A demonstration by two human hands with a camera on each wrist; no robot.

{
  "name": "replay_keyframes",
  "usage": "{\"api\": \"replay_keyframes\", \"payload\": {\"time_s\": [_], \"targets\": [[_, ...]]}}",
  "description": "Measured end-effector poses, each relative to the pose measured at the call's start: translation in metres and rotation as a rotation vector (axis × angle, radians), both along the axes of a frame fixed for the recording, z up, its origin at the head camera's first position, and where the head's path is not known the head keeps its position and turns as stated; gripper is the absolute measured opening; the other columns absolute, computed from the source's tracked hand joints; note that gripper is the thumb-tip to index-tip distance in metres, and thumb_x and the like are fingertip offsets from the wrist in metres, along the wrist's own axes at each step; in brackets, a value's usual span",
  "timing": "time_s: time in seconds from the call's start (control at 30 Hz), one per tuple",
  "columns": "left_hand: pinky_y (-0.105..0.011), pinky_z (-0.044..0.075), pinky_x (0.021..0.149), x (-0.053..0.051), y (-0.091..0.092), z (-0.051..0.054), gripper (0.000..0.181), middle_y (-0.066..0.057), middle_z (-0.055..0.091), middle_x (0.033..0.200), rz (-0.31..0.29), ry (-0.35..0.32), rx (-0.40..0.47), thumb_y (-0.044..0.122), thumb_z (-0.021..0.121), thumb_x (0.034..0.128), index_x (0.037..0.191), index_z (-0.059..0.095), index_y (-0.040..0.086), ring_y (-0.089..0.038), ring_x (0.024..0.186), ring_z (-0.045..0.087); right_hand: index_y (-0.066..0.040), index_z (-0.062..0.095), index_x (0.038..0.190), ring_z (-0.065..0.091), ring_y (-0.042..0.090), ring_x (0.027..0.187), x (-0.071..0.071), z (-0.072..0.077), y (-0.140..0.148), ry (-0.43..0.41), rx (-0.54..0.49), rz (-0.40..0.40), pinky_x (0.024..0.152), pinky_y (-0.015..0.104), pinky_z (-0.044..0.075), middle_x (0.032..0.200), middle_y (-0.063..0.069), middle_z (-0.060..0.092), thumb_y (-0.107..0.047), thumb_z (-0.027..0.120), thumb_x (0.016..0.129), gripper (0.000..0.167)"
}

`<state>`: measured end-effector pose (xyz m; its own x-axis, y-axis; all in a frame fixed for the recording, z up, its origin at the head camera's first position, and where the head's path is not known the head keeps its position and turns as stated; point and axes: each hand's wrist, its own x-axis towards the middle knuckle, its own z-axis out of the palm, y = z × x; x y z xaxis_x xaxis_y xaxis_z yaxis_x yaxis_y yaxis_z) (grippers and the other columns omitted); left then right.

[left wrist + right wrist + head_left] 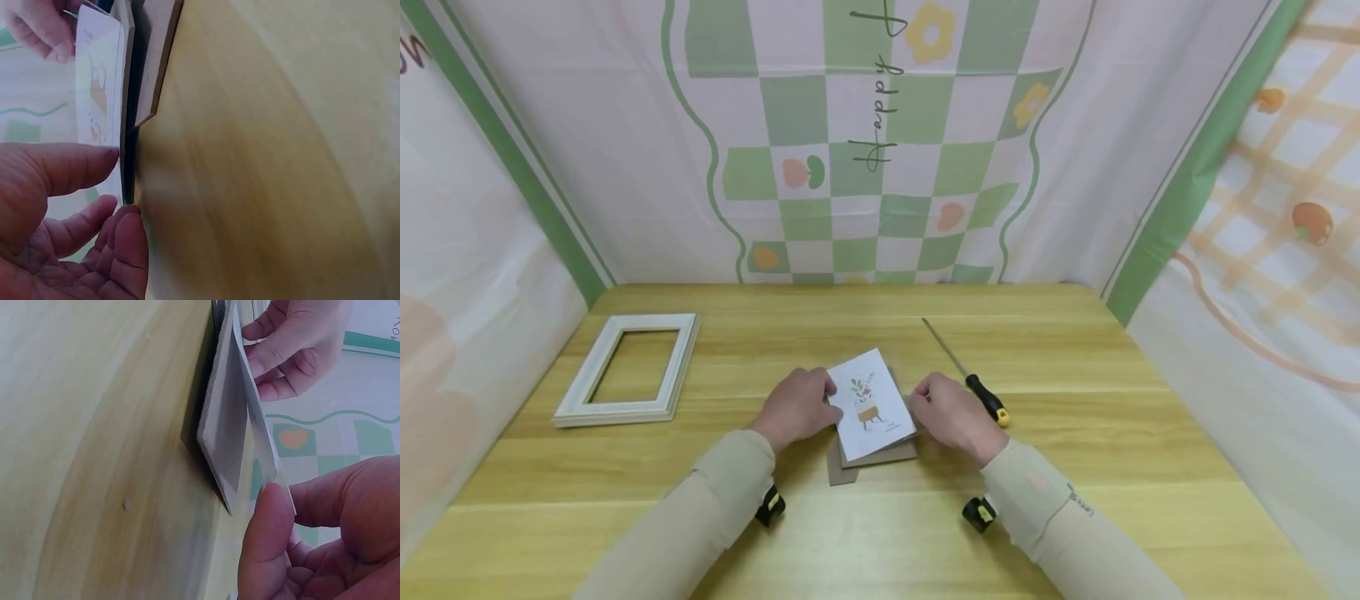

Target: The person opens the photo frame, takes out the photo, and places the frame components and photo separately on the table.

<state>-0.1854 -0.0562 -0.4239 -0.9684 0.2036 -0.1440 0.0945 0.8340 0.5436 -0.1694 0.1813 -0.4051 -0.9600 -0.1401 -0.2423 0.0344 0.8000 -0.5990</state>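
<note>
A white printed card with a potted-plant drawing lies tilted over a brown backing board near the middle of the table. Below the board's lower left corner pokes out a brown flap. My left hand holds the card's left edge; in the left wrist view its thumb and curled fingers meet that edge. On the other side, my right hand pinches the card's right corner between thumb and finger. The right wrist view shows the card raised off the board at this corner.
A white picture frame lies at the table's left, its opening showing the wood. Right of the card rests a screwdriver with a black and yellow handle, close to my right hand. Patterned cloth hangs behind the wooden table.
</note>
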Motion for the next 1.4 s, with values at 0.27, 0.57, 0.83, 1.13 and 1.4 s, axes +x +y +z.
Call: {"api": "replay_keyframes", "payload": {"time_s": [0.27, 0.57, 0.83, 1.13, 1.4], "targets": [[-0.044, 0.054, 0.095, 0.000, 0.001, -0.001, 0.039, -0.008, 0.067, 0.113, -0.034, 0.002, -0.010, 0.019, 0.079, 0.0880, 0.123, 0.069, 0.006, -0.023, 0.101, 0.059, -0.015, 0.047, 0.066, 0.049, 0.017, 0.045, -0.003, 0.005, 0.005, -0.015, -0.041, 0.002, 0.044, 0.027, 0.031, 0.051, 0.001, 0.049, -0.018, 0.042, 0.103, 0.038], [-0.044, 0.049, 0.092, 0.001, 0.003, 0.000, 0.037, -0.002, 0.065, 0.104, -0.086, 0.023, -0.055, 0.013, 0.073, 0.0895, 0.126, 0.074, 0.020, -0.023, 0.101, 0.055, -0.010, 0.049, 0.075, 0.050, 0.015, 0.048, -0.006, 0.010, 0.013, -0.014, -0.150, -0.047, 0.052, 0.028, 0.048, 0.056, -0.002, 0.042, -0.017, 0.040, 0.106, 0.033], [-0.044, 0.049, 0.091, 0.003, 0.004, 0.002, 0.038, -0.002, 0.066, 0.102, -0.104, 0.025, -0.071, 0.013, 0.072, 0.0900, 0.127, 0.075, 0.021, -0.024, 0.102, 0.056, 0.005, 0.060, 0.118, 0.057, 0.017, 0.061, -0.008, 0.020, 0.021, 0.008, -0.224, -0.089, 0.061, 0.034, 0.061, 0.089, 0.012, 0.059, -0.016, 0.041, 0.108, 0.031], [-0.042, 0.050, 0.089, 0.003, 0.005, 0.003, 0.036, -0.002, 0.067, 0.102, -0.107, 0.023, -0.074, 0.012, 0.071, 0.0921, 0.127, 0.074, 0.021, -0.022, 0.097, 0.056, 0.005, 0.055, 0.127, 0.059, 0.020, 0.076, -0.007, 0.035, 0.030, 0.000, -0.269, -0.108, 0.067, 0.034, 0.062, 0.115, 0.019, 0.059, -0.021, 0.039, 0.111, 0.035], [-0.041, 0.050, 0.087, 0.003, 0.005, 0.002, 0.035, -0.002, 0.067, 0.099, -0.113, 0.044, -0.071, 0.011, 0.071, 0.0919, 0.126, 0.075, 0.020, -0.022, 0.094, 0.056, 0.003, 0.057, 0.121, 0.059, 0.019, 0.075, -0.009, 0.039, 0.032, 0.024, -0.301, -0.116, 0.065, 0.033, 0.061, 0.109, 0.016, 0.058, -0.020, 0.040, 0.109, 0.031]]}}
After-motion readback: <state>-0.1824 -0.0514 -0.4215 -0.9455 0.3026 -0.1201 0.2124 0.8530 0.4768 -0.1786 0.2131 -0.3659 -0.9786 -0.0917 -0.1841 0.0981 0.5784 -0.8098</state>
